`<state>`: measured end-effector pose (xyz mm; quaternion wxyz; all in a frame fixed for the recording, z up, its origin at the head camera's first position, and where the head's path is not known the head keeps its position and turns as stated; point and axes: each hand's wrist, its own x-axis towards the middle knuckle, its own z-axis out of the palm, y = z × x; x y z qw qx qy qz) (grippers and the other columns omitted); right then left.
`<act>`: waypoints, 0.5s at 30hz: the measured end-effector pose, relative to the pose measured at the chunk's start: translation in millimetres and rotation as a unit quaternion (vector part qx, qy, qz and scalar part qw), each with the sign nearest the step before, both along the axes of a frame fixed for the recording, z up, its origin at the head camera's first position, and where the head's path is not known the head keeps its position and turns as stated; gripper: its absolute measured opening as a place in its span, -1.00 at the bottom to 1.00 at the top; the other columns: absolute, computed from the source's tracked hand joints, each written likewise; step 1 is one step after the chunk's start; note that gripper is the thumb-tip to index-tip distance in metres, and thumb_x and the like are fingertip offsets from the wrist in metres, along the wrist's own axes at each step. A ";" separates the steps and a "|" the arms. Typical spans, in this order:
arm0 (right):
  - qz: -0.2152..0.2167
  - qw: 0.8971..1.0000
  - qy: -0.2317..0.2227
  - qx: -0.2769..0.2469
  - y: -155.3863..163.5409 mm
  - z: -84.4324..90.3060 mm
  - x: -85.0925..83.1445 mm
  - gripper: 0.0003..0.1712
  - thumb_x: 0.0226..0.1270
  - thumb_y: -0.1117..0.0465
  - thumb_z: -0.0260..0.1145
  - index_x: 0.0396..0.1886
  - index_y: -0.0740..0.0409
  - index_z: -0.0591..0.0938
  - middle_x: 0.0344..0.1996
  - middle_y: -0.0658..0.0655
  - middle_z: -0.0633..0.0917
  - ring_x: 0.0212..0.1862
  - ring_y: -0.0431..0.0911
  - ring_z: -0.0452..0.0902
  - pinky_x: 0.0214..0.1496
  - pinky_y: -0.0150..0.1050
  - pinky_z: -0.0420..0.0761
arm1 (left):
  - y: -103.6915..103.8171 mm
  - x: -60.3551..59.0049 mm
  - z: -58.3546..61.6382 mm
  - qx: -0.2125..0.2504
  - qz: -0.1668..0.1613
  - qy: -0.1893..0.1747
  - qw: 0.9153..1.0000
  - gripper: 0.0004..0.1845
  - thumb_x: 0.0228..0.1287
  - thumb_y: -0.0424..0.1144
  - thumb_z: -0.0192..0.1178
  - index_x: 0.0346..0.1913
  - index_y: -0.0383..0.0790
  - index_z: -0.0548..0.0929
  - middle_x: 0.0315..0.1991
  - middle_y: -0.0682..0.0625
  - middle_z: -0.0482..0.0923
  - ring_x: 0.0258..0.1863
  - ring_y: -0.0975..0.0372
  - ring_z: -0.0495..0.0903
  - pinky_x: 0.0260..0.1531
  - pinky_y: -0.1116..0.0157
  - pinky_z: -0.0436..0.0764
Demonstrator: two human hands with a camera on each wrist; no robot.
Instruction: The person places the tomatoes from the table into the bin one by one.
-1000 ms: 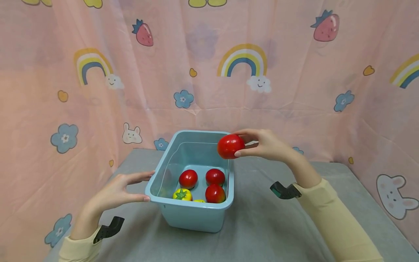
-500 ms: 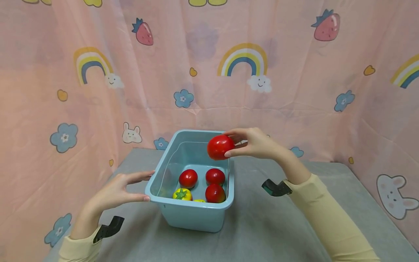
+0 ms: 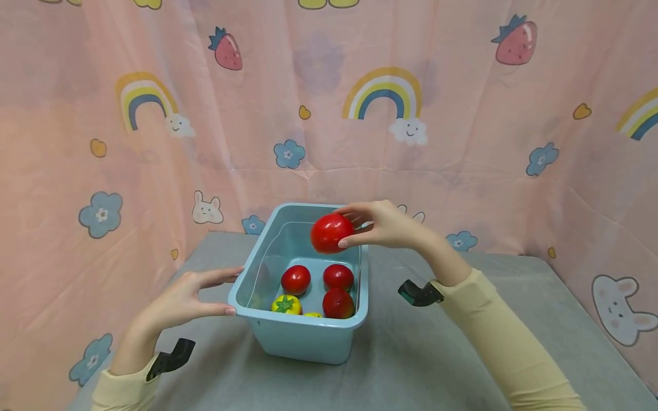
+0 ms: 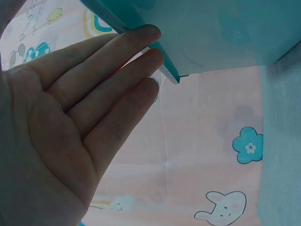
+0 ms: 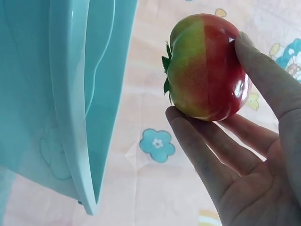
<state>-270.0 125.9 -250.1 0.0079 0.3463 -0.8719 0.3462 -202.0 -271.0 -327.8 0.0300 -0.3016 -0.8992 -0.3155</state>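
Leftward is where my right hand (image 3: 390, 226) has carried the tomato (image 3: 331, 233) since a second ago: it was over the bin's right wall then, and now hangs above the bin's (image 3: 300, 337) far right part, clear of the rim. Nearest me, my left hand (image 3: 187, 297) has not shifted; its fingers (image 4: 117, 70) lie straight, tips against the bin's near-left corner, thumb at the rim, holding nothing. Inside the bin, below and toward me from the held tomato, sit three red tomatoes (image 3: 337, 303) and a yellow one (image 3: 286, 305) on the floor, with bare floor at the far end. My right hand is the only one near the tomato and pinches it between thumb on the far side and fingertips (image 5: 188, 129) underneath, fingers curled round it; from the wrist view it is round, green on one half, red on the other, stem end turned toward the bin wall (image 5: 70, 108). Beyond hangs the pink curtain (image 3: 329, 103).
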 end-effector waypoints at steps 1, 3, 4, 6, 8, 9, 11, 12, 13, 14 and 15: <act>0.003 1.000 0.000 -0.001 -1.3 -0.5 -0.7 -0.29 0.01 0.04 0.51 0.21 0.08 0.51 0.01 0.11 0.67 0.01 -0.01 0.63 -0.11 -0.17 0.67 | 0.0 -0.2 -0.1 0.000 0.000 0.001 1.000 -0.28 0.03 0.05 0.40 0.30 -0.01 0.45 0.12 0.08 0.59 0.12 0.13 0.57 -0.06 0.28 0.59; 0.011 1.000 0.003 0.000 -3.5 -1.3 -1.8 -0.30 0.03 0.05 0.50 0.20 0.08 0.52 0.01 0.11 0.67 -0.01 -0.02 0.64 -0.12 -0.18 0.67 | 0.1 -0.4 -0.4 -0.001 0.000 0.004 1.000 -0.28 0.03 0.05 0.39 0.30 -0.01 0.45 0.12 0.09 0.58 0.12 0.14 0.57 -0.06 0.27 0.59; 0.015 1.000 0.002 -0.001 -4.5 -1.7 -2.3 -0.32 0.04 0.05 0.49 0.20 0.07 0.52 0.01 0.11 0.67 -0.01 -0.02 0.65 -0.12 -0.18 0.67 | 0.3 -0.4 -0.4 -0.001 0.001 0.005 1.000 -0.28 0.03 0.05 0.40 0.30 0.00 0.46 0.12 0.10 0.59 0.12 0.15 0.57 -0.05 0.26 0.58; 0.024 1.000 0.002 -0.001 -5.9 -2.2 -3.0 -0.34 0.06 0.05 0.48 0.20 0.07 0.52 0.01 0.11 0.68 -0.02 -0.04 0.66 -0.10 -0.19 0.66 | 0.3 -0.5 -0.7 -0.004 0.002 0.010 1.000 -0.28 0.03 0.06 0.40 0.30 0.00 0.46 0.12 0.11 0.59 0.12 0.16 0.57 -0.05 0.25 0.59; 0.031 1.000 0.001 -0.003 -6.7 -2.2 -3.3 -0.37 0.09 0.05 0.46 0.19 0.06 0.53 0.00 0.10 0.68 -0.03 -0.06 0.67 -0.08 -0.19 0.65 | 0.5 -0.5 -1.0 -0.005 0.004 0.011 1.000 -0.28 0.02 0.06 0.40 0.29 0.00 0.46 0.12 0.11 0.59 0.12 0.17 0.57 -0.04 0.25 0.58; 0.034 0.999 0.002 -0.003 -6.8 -2.0 -3.3 -0.38 0.10 0.06 0.46 0.19 0.06 0.53 0.00 0.10 0.69 -0.03 -0.07 0.68 -0.07 -0.19 0.65 | 0.7 -0.5 -1.2 -0.005 0.004 0.012 1.000 -0.28 0.02 0.06 0.40 0.29 0.00 0.46 0.12 0.12 0.58 0.12 0.18 0.57 -0.04 0.24 0.58; 0.037 0.999 0.006 -0.002 -6.7 -1.6 -3.1 -0.39 0.11 0.05 0.45 0.18 0.05 0.54 -0.01 0.09 0.69 -0.04 -0.08 0.68 -0.07 -0.20 0.65 | 0.6 -0.6 -1.5 -0.004 0.005 0.012 1.000 -0.28 0.02 0.06 0.40 0.29 0.00 0.46 0.13 0.12 0.58 0.12 0.19 0.57 -0.03 0.24 0.58; 0.038 0.999 0.009 -0.002 -6.4 -1.3 -3.0 -0.40 0.11 0.05 0.45 0.18 0.05 0.54 -0.02 0.09 0.70 -0.04 -0.09 0.68 -0.06 -0.20 0.65 | 0.6 -0.5 -1.5 -0.002 0.006 0.010 1.000 -0.28 0.02 0.06 0.40 0.29 0.01 0.46 0.13 0.13 0.58 0.12 0.19 0.57 -0.03 0.24 0.58; 0.038 0.999 0.011 -0.001 -6.0 -1.0 -2.7 -0.40 0.12 0.05 0.45 0.18 0.05 0.54 -0.02 0.08 0.70 -0.04 -0.09 0.68 -0.07 -0.20 0.65 | 0.7 -0.5 -1.4 -0.001 0.006 0.009 1.000 -0.28 0.02 0.06 0.40 0.29 0.01 0.46 0.13 0.13 0.58 0.12 0.19 0.57 -0.03 0.24 0.58; 0.038 0.999 0.014 0.001 -5.4 -0.8 -2.4 -0.40 0.12 0.05 0.44 0.18 0.05 0.55 -0.02 0.09 0.70 -0.04 -0.08 0.68 -0.07 -0.20 0.65 | 0.6 -0.3 -1.2 -0.002 0.005 0.009 1.000 -0.28 0.02 0.06 0.40 0.29 0.01 0.46 0.13 0.13 0.58 0.12 0.19 0.56 -0.03 0.23 0.59; 0.037 0.999 0.017 0.003 -4.6 -0.6 -2.1 -0.40 0.12 0.04 0.44 0.18 0.05 0.55 -0.02 0.09 0.70 -0.04 -0.08 0.68 -0.07 -0.20 0.65 | 0.6 0.1 -0.8 -0.001 0.006 0.009 1.000 -0.28 0.02 0.06 0.40 0.29 0.01 0.46 0.13 0.12 0.58 0.12 0.19 0.56 -0.04 0.23 0.59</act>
